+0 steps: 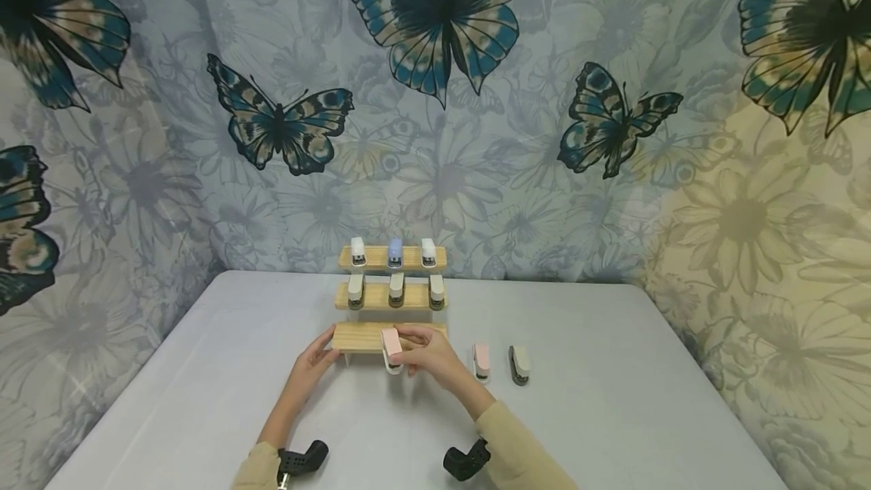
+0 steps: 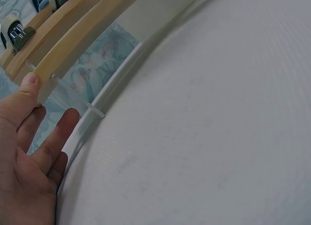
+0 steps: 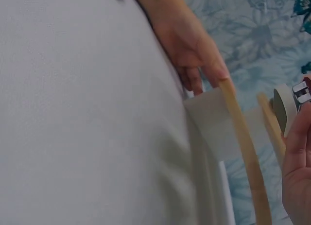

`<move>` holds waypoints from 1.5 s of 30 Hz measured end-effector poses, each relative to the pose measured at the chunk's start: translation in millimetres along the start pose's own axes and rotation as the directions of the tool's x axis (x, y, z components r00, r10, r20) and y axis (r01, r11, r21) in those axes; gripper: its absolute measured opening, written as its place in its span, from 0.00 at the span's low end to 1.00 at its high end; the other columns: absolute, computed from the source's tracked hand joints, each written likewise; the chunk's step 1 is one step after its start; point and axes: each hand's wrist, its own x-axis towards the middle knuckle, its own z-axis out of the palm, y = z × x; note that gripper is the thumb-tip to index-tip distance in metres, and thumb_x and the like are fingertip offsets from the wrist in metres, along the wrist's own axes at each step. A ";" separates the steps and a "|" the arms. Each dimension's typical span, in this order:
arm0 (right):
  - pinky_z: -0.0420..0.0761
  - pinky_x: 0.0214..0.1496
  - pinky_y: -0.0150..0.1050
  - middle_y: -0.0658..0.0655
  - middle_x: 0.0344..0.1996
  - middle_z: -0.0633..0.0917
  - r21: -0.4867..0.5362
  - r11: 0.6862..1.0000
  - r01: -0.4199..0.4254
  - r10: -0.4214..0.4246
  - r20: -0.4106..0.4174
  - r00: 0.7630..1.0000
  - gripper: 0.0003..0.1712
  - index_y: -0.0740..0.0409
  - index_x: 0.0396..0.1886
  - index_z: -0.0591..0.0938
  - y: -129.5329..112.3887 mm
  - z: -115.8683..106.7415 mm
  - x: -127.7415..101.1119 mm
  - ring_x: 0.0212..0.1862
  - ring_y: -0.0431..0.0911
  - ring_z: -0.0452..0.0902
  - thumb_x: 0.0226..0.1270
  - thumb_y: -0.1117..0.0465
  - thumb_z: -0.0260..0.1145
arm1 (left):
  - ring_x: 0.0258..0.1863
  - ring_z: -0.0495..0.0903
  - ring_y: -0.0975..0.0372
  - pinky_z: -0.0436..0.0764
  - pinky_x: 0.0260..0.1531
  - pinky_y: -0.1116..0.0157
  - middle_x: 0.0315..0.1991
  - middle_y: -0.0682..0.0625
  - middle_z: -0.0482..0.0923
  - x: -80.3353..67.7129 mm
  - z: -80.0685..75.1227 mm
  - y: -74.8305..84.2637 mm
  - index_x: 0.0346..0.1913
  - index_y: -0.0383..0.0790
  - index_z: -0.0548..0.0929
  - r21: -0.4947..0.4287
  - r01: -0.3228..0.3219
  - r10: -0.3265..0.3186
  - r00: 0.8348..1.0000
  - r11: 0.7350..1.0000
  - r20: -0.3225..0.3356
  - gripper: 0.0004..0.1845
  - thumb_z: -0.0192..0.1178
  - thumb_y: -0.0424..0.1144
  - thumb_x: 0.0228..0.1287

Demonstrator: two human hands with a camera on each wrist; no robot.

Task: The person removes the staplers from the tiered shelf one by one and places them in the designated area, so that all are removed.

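Observation:
In the head view my right hand [image 1: 430, 354] pinches a pink-and-white stapler [image 1: 391, 346] between thumb and fingers, at the front of the lowest board of a three-tier wooden display stand [image 1: 354, 336]. The stapler overlaps that board's front edge. My left hand [image 1: 314, 363] holds the left end of the same board; the left wrist view shows the thumb [image 2: 30, 79] against the wood's end. To the right on the table lie a second pink stapler [image 1: 481, 361] and a cream one with a dark base [image 1: 520, 365].
Three staplers, including a blue one [image 1: 395, 251], stand on the top tier. Another three, light-coloured, line the middle tier [image 1: 376, 296]. The stand rests on a white table [image 1: 578, 414], with butterfly-patterned fabric [image 1: 449, 172] behind it.

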 end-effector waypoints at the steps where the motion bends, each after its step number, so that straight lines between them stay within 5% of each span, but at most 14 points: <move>1: 0.73 0.15 0.33 0.53 0.42 0.73 -0.008 1.000 0.006 -0.006 0.006 1.000 0.32 0.59 0.46 0.71 -2.0 -2.8 -2.4 0.23 0.42 0.71 0.34 0.62 0.68 | 0.42 0.68 0.61 0.65 0.43 0.66 0.56 0.51 0.52 0.0 0.5 -0.3 0.56 0.47 0.56 0.002 0.008 -0.008 1.000 1.000 -0.001 0.27 0.48 0.46 0.53; 17: 0.70 0.13 0.37 0.55 0.50 0.65 -0.081 0.994 0.074 -0.077 -0.031 0.997 0.30 0.56 0.49 0.68 -28.2 -65.0 -47.1 0.11 0.42 0.62 0.40 0.64 0.65 | 0.40 0.69 0.61 0.66 0.42 0.69 0.54 0.53 0.55 0.8 0.5 -2.1 0.55 0.48 0.59 -0.044 0.014 -0.016 0.999 0.999 -0.034 0.26 0.51 0.44 0.51; 22: 0.68 0.13 0.36 0.53 0.49 0.66 -0.099 0.994 0.034 -0.045 -0.110 0.993 0.30 0.53 0.48 0.69 -30.7 -84.7 -59.9 0.12 0.43 0.61 0.39 0.63 0.65 | 0.40 0.69 0.62 0.66 0.42 0.67 0.54 0.54 0.56 1.0 0.9 -3.6 0.54 0.50 0.60 -0.037 0.026 -0.028 0.998 0.999 -0.048 0.25 0.51 0.45 0.50; 26: 0.67 0.13 0.34 0.54 0.49 0.65 -0.071 0.997 0.021 -0.032 -0.163 0.986 0.29 0.54 0.48 0.68 -30.0 -102.7 -69.8 0.13 0.43 0.61 0.41 0.64 0.64 | 0.40 0.69 0.62 0.66 0.42 0.67 0.54 0.55 0.56 1.5 0.8 -3.6 0.54 0.51 0.60 -0.032 0.026 -0.028 0.999 0.999 -0.042 0.25 0.51 0.46 0.50; 31: 0.66 0.14 0.33 0.61 0.51 0.62 0.008 0.995 0.102 -0.100 -0.129 0.987 0.28 0.63 0.51 0.63 -25.5 -131.7 -81.3 0.15 0.41 0.60 0.47 0.70 0.58 | 0.40 0.69 0.61 0.65 0.43 0.66 0.55 0.53 0.54 2.5 0.3 -2.8 0.55 0.50 0.58 -0.020 0.003 -0.003 1.000 1.000 -0.021 0.25 0.49 0.46 0.52; 39: 0.64 0.13 0.31 0.58 0.51 0.60 0.034 0.996 0.087 -0.079 -0.191 0.978 0.27 0.63 0.53 0.60 -15.3 -176.4 -103.6 0.18 0.40 0.61 0.50 0.71 0.54 | 0.41 0.69 0.59 0.64 0.44 0.63 0.56 0.50 0.52 1.5 3.5 -1.8 0.56 0.46 0.57 -0.048 0.003 -0.003 1.000 0.999 0.001 0.27 0.49 0.45 0.52; 45: 0.64 0.13 0.29 0.54 0.49 0.63 0.055 0.996 0.069 -0.056 -0.212 0.976 0.27 0.65 0.54 0.57 -2.7 -196.0 -111.1 0.12 0.37 0.56 0.52 0.71 0.52 | 0.38 0.70 0.61 0.66 0.42 0.66 0.54 0.53 0.55 0.9 1.7 -0.5 0.55 0.48 0.59 -0.014 0.005 -0.005 0.999 1.000 -0.041 0.26 0.50 0.46 0.51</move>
